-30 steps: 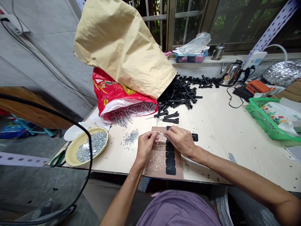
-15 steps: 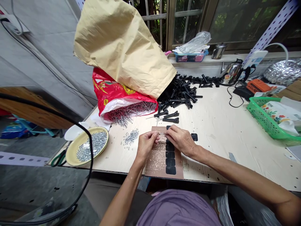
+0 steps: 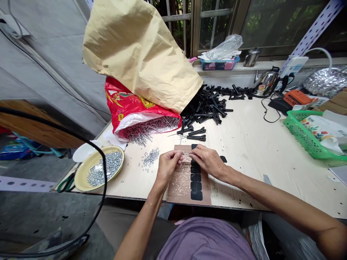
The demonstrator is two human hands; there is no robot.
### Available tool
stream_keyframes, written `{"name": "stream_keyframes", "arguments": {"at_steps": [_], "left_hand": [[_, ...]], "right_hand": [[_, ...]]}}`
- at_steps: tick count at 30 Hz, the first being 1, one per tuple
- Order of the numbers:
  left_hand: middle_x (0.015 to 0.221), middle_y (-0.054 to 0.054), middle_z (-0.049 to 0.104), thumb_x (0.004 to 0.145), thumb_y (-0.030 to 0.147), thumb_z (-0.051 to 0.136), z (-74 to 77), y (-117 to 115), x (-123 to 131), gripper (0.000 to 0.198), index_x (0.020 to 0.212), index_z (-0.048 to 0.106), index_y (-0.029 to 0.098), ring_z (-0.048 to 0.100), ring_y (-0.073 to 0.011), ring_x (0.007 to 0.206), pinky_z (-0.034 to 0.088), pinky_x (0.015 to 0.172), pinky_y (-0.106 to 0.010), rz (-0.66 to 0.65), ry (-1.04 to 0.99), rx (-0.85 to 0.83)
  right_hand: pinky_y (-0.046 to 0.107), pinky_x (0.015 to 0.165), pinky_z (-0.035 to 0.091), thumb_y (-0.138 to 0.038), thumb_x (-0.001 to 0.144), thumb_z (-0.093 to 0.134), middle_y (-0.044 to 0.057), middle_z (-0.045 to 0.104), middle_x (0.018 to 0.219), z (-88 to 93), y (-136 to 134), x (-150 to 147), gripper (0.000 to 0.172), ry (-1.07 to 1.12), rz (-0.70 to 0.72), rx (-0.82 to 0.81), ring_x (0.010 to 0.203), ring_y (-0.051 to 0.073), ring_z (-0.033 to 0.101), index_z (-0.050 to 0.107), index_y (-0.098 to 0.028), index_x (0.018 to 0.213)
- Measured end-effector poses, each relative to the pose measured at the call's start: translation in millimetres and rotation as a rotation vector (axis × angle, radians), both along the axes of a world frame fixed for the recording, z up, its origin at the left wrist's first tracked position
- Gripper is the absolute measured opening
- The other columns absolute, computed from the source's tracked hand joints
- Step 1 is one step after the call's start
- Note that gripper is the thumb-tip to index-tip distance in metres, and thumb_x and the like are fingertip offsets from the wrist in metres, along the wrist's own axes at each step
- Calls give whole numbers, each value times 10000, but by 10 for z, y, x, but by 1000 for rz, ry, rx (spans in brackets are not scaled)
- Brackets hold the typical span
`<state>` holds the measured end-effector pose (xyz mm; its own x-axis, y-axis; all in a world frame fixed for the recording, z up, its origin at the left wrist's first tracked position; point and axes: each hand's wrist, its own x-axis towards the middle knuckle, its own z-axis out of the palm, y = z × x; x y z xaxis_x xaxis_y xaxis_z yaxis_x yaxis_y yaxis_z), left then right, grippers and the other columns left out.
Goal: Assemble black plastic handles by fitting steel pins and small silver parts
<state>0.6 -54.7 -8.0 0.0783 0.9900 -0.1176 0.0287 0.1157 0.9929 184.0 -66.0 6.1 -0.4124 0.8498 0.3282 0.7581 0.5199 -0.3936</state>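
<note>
Both of my hands meet above a brown board (image 3: 179, 187) at the table's front edge. Between their fingertips lies a thin metal pin (image 3: 186, 154), held roughly level. My left hand (image 3: 168, 163) pinches its left end, and my right hand (image 3: 206, 159) is closed over the other end, which the fingers hide. A column of black rounded-square pads (image 3: 196, 177) runs along the board, partly covered by my right hand. One more black pad (image 3: 223, 159) shows beyond that hand. Black plastic pieces (image 3: 196, 138) with thin pins lie just behind the board.
Left of the board are loose small metal rings (image 3: 150, 157) and a yellow dish (image 3: 81, 179) of them. Behind stand a red bag (image 3: 121, 104) of metal pins, a large tan sack (image 3: 141, 50) and a heap of black pieces (image 3: 208, 106). A green basket (image 3: 300, 135) sits right.
The view has shifted very slightly. My hands keep nearly the same pose, with a little more of the pin showing between the fingertips.
</note>
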Motion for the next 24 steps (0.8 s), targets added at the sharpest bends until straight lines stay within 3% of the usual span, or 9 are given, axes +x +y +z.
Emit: {"name": "stream_keyframes", "arguments": {"at_steps": [5, 10, 15, 20, 24], "left_hand": [[641, -28, 624, 729, 435, 666, 29, -2, -10, 321, 738, 688, 115, 503, -87, 524, 369, 486, -184, -27, 32, 7], [642, -26, 622, 739, 432, 659, 22, 3, -18, 320, 749, 684, 114, 489, -79, 519, 349, 477, -177, -45, 20, -5], [625, -21, 609, 746, 436, 649, -12, 8, -4, 322, 707, 671, 117, 487, -81, 521, 348, 486, -182, -70, 35, 8], [611, -13, 598, 753, 440, 641, -15, 12, -4, 324, 684, 659, 124, 487, -85, 521, 353, 501, -194, -97, 42, 4], [628, -19, 608, 761, 444, 634, -32, 34, -24, 330, 700, 662, 121, 497, -89, 533, 363, 517, -200, -134, 23, 9]], "right_hand": [[254, 633, 401, -282, 949, 416, 53, 594, 874, 12, 0, -15, 222, 33, -12, -37, 755, 143, 547, 602, -167, 912], [239, 601, 383, -272, 937, 431, 4, 568, 712, 35, 46, 0, 240, 164, 43, -189, 656, 119, 521, 574, -168, 774], [257, 660, 405, -276, 919, 470, 51, 584, 883, 26, 20, 18, 166, 114, 1, -97, 778, 145, 546, 590, -169, 877], [257, 634, 408, -287, 935, 440, 20, 573, 762, 33, 21, 29, 213, 165, -3, -157, 701, 135, 531, 581, -174, 823], [271, 704, 438, -243, 890, 521, 43, 576, 862, 5, 50, 46, 126, 211, 60, -109, 790, 147, 549, 624, -177, 921]]}}
